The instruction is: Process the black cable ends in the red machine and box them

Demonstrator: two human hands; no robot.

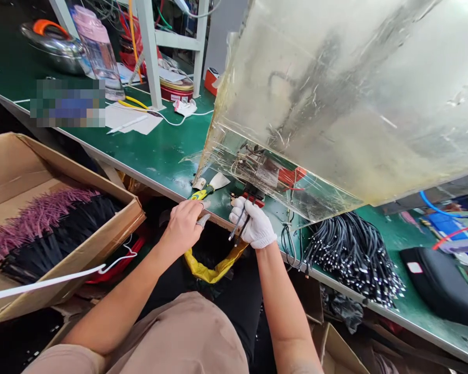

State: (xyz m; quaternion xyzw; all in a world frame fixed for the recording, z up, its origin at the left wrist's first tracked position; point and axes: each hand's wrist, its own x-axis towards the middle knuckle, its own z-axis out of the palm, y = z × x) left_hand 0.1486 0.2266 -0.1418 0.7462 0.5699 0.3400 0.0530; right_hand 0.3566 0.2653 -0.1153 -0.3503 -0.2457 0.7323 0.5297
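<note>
Handling of dark cables [237, 227] at the bench edge. The gloved right hand [253, 222] has its fingers closed on the cables, tips pointing down, just beside a red part [259, 200] below the clear shield [335, 135]. The bare left hand [185, 223] lies near the yellow-green handle [203, 192]; whether its fingers grip anything cannot be told. The step appears to be positioning cables; the next move probably calls for steady alignment, fingers clear of the red part.
</note>
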